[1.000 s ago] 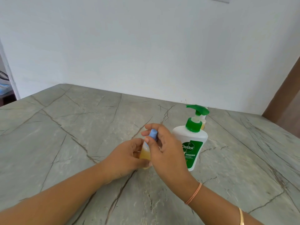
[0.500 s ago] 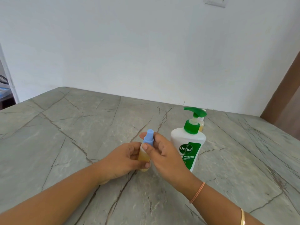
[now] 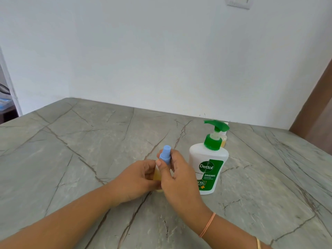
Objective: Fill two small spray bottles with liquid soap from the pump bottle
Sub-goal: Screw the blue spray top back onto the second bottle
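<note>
Right hand point(image 3: 179, 178) slid down spray bottle point(image 3: 165, 155); left hand point(image 3: 134, 180) grips; pump bottle point(image 3: 208, 168) near.

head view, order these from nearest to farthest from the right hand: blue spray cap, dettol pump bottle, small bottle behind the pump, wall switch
1. Blue spray cap: pinched by the right hand, atop the spray bottle the left hand holds.
2. Dettol pump bottle: just right of that hand.
3. Small bottle: behind the pump, mostly hidden.
4. Wall switch: high on the wall.
</note>
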Available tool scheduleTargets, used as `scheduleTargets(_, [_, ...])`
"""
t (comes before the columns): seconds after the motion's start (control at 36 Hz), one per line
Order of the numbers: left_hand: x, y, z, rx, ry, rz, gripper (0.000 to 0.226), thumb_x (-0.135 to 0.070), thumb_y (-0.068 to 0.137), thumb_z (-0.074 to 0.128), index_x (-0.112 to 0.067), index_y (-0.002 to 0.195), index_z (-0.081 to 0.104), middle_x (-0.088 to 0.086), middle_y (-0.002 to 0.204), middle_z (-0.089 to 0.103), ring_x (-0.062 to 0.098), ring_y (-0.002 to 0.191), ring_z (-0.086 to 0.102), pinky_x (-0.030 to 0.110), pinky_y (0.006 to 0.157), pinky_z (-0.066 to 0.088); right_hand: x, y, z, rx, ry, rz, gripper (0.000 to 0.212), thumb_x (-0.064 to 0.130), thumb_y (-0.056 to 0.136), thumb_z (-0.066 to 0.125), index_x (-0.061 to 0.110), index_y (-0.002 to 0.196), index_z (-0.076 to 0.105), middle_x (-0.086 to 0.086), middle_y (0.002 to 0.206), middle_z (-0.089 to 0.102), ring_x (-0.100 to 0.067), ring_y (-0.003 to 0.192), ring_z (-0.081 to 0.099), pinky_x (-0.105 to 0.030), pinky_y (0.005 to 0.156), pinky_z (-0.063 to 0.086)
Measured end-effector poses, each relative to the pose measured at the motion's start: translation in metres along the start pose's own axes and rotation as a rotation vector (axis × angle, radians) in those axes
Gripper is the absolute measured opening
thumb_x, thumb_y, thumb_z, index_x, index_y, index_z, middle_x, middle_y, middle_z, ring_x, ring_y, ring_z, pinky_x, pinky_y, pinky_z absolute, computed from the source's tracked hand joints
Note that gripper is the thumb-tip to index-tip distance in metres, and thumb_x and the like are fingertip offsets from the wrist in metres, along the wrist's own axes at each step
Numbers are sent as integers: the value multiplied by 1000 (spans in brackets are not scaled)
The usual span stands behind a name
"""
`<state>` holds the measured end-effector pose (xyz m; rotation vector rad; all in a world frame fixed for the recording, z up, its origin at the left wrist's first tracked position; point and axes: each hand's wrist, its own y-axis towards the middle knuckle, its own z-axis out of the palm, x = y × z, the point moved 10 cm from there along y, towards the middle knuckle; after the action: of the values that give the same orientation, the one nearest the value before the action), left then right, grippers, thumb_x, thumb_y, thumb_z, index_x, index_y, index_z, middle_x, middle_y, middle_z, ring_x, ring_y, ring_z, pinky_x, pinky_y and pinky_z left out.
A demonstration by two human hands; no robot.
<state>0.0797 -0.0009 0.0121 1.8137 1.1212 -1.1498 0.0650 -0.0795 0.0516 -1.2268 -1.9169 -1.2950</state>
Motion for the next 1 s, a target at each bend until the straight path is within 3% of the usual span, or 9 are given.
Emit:
scheduleTargets(0.08, [0,0,2,56,-29,-6,27,-15,80,64,-14,108,64,4,101,71,17,98,66,30,93,49,-5,3,7,83,135,72,22,29,91,55,40,107,45,14,101,62,6,95,57,-13,83,46])
scheduleTargets(0.17, [2,-1,2,72,-34,-20,25,-7,84,64,-13,108,63,5,102,71,18,99,66,28,92,49,-6,6,10,156,193,84,34,25,92,55,35,122,42,15,113,60,5,104,55,-16,90,46])
scheduleTargets(0.28, [2,0,0,30,-17,-25,23,-1,82,66,-9,103,65,-1,89,73,9,86,67,16,79,48,-3,8,10,211,243,81,23,12,94,50,25,113,53,14,107,64,6,98,59,-13,69,51])
scheduleTargets(0.33, [1,0,-2,4,18,-11,22,-3,80,68,-10,102,66,-3,85,73,7,81,67,14,76,48,-2,8,8,191,230,60,18,10,94,51,20,108,56,12,103,65,5,95,60,-12,72,50])
scheduleTargets(0.44, [-4,-2,-5,-44,72,20,22,-13,76,71,-12,97,68,1,88,74,14,84,69,27,84,53,-2,6,6,113,179,8,12,11,92,53,20,99,57,9,99,66,2,94,60,-12,83,45])
scheduleTargets(0.69, [-3,-6,-10,-129,172,46,38,-39,63,64,-14,91,69,6,83,73,22,79,68,42,81,53,5,-2,1,-35,72,-34,22,16,92,54,37,87,48,8,92,64,0,88,60,-4,73,41])
scheduleTargets(0.83, [-2,-7,-12,-137,163,34,56,-49,55,60,-9,94,67,11,86,72,28,82,67,45,82,52,5,0,1,-25,34,-29,7,19,93,55,26,92,54,9,86,63,0,82,58,-6,69,43])
scheduleTargets(0.89, [-1,-5,-11,-112,131,15,50,-44,57,65,-10,94,67,13,87,71,29,81,67,44,83,52,2,5,3,25,45,-1,2,21,92,56,20,94,57,5,86,64,-2,83,59,-13,72,47])
scheduleTargets(1.0, [2,-5,-8,-33,28,-3,24,-7,76,72,-18,97,68,6,94,73,16,86,68,29,84,52,-3,8,11,157,199,85,15,18,90,59,22,105,57,6,98,65,-5,95,61,-18,77,50])
